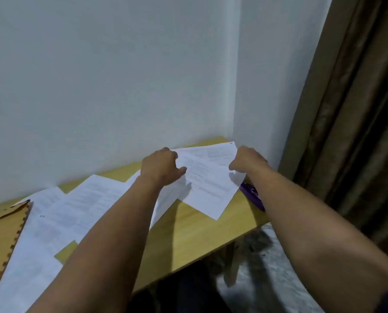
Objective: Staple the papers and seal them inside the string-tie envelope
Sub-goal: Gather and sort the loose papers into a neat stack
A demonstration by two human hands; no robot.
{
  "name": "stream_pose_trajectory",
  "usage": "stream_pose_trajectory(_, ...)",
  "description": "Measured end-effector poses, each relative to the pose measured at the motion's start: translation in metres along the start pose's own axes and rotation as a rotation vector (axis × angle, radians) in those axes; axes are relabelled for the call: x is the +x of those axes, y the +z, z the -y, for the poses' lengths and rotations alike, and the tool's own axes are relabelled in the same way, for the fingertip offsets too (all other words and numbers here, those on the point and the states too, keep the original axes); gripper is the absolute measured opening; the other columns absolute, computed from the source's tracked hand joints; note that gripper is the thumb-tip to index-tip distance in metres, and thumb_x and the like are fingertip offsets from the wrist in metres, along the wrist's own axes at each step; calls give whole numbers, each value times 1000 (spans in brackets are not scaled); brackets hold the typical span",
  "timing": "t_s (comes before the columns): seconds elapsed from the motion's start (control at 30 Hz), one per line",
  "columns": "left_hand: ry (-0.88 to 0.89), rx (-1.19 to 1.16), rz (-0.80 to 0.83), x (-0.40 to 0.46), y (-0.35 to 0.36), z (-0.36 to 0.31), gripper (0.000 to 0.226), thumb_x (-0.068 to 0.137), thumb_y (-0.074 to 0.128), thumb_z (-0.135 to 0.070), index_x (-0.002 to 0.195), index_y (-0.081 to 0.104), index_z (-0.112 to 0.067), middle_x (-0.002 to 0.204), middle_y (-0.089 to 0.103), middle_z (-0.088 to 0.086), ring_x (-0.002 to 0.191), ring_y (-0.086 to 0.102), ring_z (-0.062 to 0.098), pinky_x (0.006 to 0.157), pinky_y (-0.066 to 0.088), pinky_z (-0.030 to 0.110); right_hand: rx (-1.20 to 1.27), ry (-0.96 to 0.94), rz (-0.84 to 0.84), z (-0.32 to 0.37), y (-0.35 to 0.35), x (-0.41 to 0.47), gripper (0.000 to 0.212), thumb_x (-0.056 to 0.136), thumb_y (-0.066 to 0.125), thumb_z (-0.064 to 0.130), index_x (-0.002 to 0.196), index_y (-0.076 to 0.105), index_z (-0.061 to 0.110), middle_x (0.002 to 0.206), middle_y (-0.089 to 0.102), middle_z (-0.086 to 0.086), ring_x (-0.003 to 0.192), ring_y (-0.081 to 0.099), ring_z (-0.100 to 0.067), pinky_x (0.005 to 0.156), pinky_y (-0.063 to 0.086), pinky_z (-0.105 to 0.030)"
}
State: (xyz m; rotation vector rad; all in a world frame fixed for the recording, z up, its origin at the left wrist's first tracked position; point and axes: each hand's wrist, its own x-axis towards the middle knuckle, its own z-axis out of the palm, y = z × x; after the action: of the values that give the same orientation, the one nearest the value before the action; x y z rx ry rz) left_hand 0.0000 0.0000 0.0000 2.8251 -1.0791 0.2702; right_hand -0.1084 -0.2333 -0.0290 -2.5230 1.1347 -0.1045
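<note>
Now we pinch one printed sheet (207, 177) with both left hand (160, 167) and right hand (248, 160), above the table (188, 236)

left hand (161, 164): curled, pinching | right hand (248, 159): seemingly curled, pinching

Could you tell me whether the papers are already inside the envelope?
No, the papers lie spread loose on the table beside the envelope.

Papers (80, 213) lie on the table (188, 233), envelope (1, 233) at left.
</note>
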Motion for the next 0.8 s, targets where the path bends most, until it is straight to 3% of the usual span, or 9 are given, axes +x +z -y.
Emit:
stream_pose_trajectory(0.1, -4, -1, 58, 12, 20, -6, 57, 88, 58, -57, 135, 60, -25, 137, 58, -1, 121, 58, 25, 89, 48, 39, 26, 125, 106, -3, 6, 17, 36, 73, 82, 30, 84, 50, 20, 98, 61, -2, 93, 64, -30, 91, 55, -41)
stream_pose_trajectory(0.17, 0, -17, 85, 17, 29, -12, 57, 89, 57, -56, 136, 60, -25, 137, 57, -1, 123, 57, 24, 90, 48, 39, 4, 191, 208, -4, 10, 24, 48, 63, 90, 33, 88, 52, 17, 102, 64, -6, 95, 67, -34, 94, 57, -45)
stream_pose_trajectory(0.33, 31, -34, 101, 25, 41, -25, 55, 90, 56, -54, 137, 58, -25, 139, 56, -2, 123, 57, 23, 89, 48, 38, -2, 252, 266, -8, 16, 35, 43, 54, 90, 10, 91, 68, 11, 93, 73, -9, 88, 72, -34, 94, 57, -46)
stream_pose_trajectory(0.53, 22, -75, 86, 29, 33, -24, 55, 90, 57, -54, 138, 58, -26, 142, 58, -4, 126, 57, 22, 93, 48, 39, 231, 182, 78, -1, 0, 25, 16, 70, 70, 13, 82, 61, 12, 83, 70, -6, 77, 72, -28, 88, 57, -40)
stream_pose_trajectory(0.63, 29, -82, 62, 30, 22, -25, 55, 91, 56, -54, 138, 58, -27, 142, 58, -4, 127, 56, 22, 93, 48, 37, 331, 124, -31, 9, -16, 18, 17, 73, 67, 18, 82, 52, 15, 85, 63, -3, 80, 65, -29, 78, 51, -35)
stream_pose_trajectory(0.73, 39, -91, 26, 28, 9, -27, 54, 91, 56, -54, 137, 58, -27, 139, 59, -4, 125, 57, 24, 92, 47, 37, 442, 70, -130, 22, -33, 9, 23, 78, 64, 11, 68, 44, 17, 68, 47, 0, 58, 45, -23, 56, 34, -25)
stream_pose_trajectory(0.8, 37, -93, 1, 25, -2, -25, 53, 91, 56, -53, 137, 58, -26, 138, 59, -4, 124, 57, 24, 91, 47, 38, 518, 11, -195, 31, -42, 5, 36, 80, 63, 5, 60, 35, 19, 61, 35, 2, 55, 32, -20, 53, 24, -25)
